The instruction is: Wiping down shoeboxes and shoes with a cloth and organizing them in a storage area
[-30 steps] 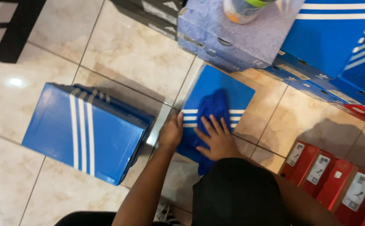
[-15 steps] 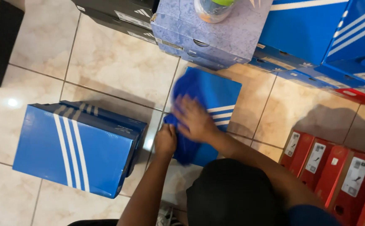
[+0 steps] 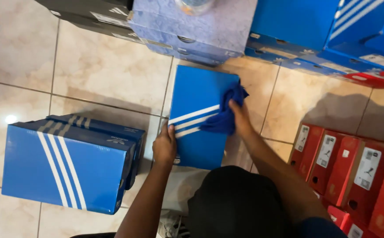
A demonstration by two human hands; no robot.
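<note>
The right hand (image 3: 239,118) clutches a crumpled dark blue cloth (image 3: 225,115), pressing it on the lid of a blue cardboard shoebox with three white stripes (image 3: 198,101) lying on beige floor tiles (image 3: 108,72). The left hand (image 3: 164,145) grips that box's near left edge. Left of it stands a stack of similar blue striped boxes (image 3: 68,165); to the right, red boxes (image 3: 355,169).

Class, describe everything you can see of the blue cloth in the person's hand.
The blue cloth is a deep-blue, soft-looking fabric, bunched and crumpled, not spread flat. It lies on the right part of the lid of the blue box with white stripes, which rests flat on the tiled floor. The right hand presses on it; the left hand holds the box's left edge.
</note>
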